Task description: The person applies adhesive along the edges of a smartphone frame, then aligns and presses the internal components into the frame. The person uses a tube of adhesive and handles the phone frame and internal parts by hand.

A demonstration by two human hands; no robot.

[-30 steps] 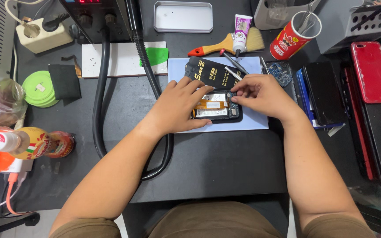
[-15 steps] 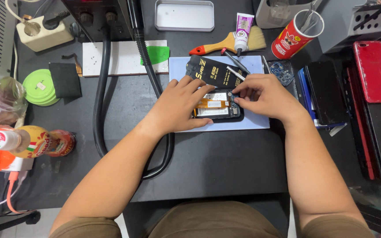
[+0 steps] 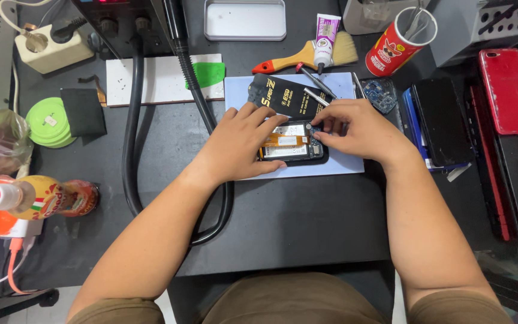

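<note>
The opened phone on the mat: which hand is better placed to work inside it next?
Probably the right hand: its fingertips already touch the upper right corner of the opened phone, inside the case. The left hand lies across the phone's left side, apparently steadying it on the pale blue mat.

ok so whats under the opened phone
The opened phone lies on a pale blue mat, which sits on the dark table. The left hand and right hand cover both its ends, hiding the mat directly beneath.
</note>
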